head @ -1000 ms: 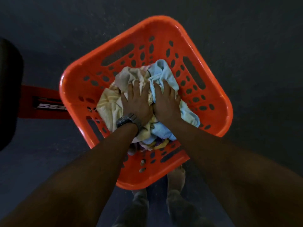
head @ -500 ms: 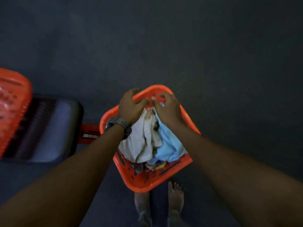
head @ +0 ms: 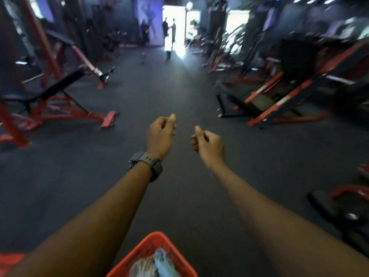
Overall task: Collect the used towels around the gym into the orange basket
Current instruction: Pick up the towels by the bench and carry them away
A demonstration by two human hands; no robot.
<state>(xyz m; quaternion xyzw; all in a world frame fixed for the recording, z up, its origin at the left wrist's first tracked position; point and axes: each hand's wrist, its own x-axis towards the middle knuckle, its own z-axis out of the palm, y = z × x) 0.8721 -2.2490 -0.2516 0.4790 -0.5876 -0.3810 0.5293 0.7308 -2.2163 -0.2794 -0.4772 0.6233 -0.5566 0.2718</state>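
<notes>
While a second ago both hands were being pressed flat on the towels, they are now being held up in the air, out in front of the body. The left hand (head: pixel 159 134), the one with the watch (head: pixel 146 162), is being kept loosely curled, with the thumb laid against the fingers (head: pixel 172 124), and nothing is being held in it. The right hand (head: pixel 207 144) is being kept the same way: fingers bent in, thumb up, nothing inside. Neither hand is being rested on anything.

The orange basket (head: pixel 143 254) is being left on the floor (head: pixel 179 86), right at the bottom edge of the view, between the two arms. Only its far corner is being shown. The towels (head: pixel 151 265), one pale and one light blue, are being kept inside it, piled up near the rim.

The view is now being pointed up and along the gym instead of down into the basket. A long dark aisle is being shown, with red exercise machines (head: pixel 60 100) on both sides and a bright doorway (head: pixel 173 29) far off. Much of it is being blurred.

So the pushing down seems to be finished, and the room is probably being searched for more towels. None are being clearly seen on the machines from here.
</notes>
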